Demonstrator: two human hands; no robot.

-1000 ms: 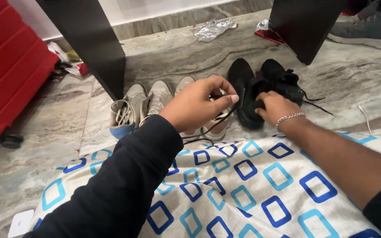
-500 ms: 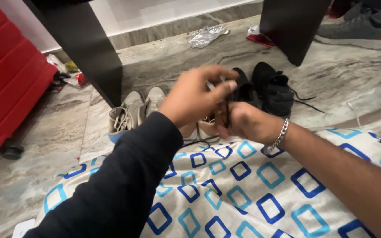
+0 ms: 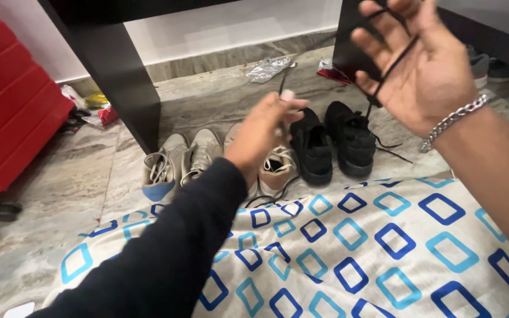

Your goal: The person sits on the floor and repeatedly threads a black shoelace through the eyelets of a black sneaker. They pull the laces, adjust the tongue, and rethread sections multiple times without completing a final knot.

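The left hand (image 3: pixel 264 132) hides part of a beige shoe (image 3: pixel 275 168); the red suitcase (image 3: pixel 13 100) is cut off.

left arm (image 3: pixel 172 247): long black sleeve down to the wrist | right wrist: silver chain-link bracelet (image 3: pixel 452 121) | right forearm: bare, no sleeve showing | hands: bare, no gloves or rings seen

Black shoes (image 3: pixel 331 144), red suitcase (image 3: pixel 13 106), white blanket (image 3: pixel 349 247) (blue squares).

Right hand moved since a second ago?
Yes. The right hand, a black lace looped over its fingers, has risen off the black shoes to the dark table leg.
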